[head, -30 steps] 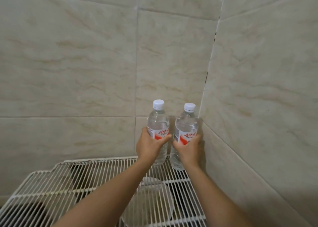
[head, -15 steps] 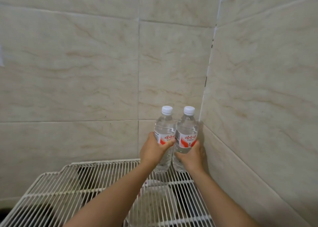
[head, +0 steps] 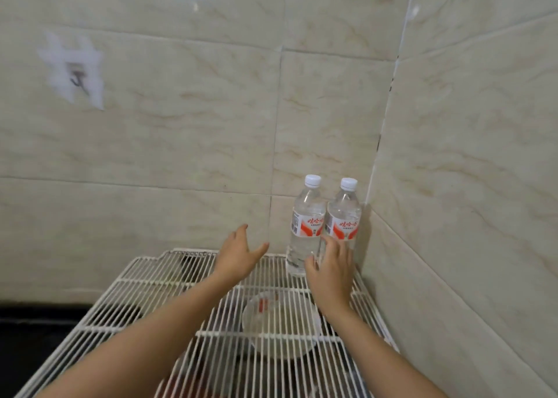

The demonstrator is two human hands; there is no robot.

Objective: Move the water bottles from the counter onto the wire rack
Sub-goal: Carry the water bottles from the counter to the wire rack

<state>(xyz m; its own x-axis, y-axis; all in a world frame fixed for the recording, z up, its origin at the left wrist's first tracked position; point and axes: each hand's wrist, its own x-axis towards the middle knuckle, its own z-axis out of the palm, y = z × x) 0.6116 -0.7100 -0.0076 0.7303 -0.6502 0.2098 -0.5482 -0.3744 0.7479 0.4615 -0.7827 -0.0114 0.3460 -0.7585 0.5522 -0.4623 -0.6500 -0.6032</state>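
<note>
Left bottle: a clear plastic water bottle with a white cap and a red-and-white label (head: 305,225) stands upright at the far right corner of the rack, beyond the right grip's fingertips and to the right of the left grip.
Right bottle: a second clear plastic water bottle with the same white cap and red-and-white label (head: 344,216) stands upright, touching or just beside the first; its lower part is hidden behind the right grip.
Rack: the white wire rack (head: 157,280) carries both bottles and lies under both grips and forearms, running from the wall corner back toward the person.
Right grip: the right hand (head: 329,273) is spread wide, fingers apart and holding nothing; it is just in front of the two bottles. Whether the fingertips touch the plastic cannot be told.
Left grip: the left hand (head: 238,254) is also wide, thumb apart from the fingers, holding nothing; it is clear of the bottles, with a gap of wall showing between it and the nearer one.
Below the grips: a round clear bowl (head: 280,322) shows through the wires, under the right wrist.
Beyond the grips: beige marbled wall tiles (head: 187,144) meet in a corner right behind the bottles.
Far left of the left grip: a small metal hook on a blurred white patch (head: 78,79) sits high on the wall.
Low left: a dark counter edge (head: 36,322) runs beside the rack.
</note>
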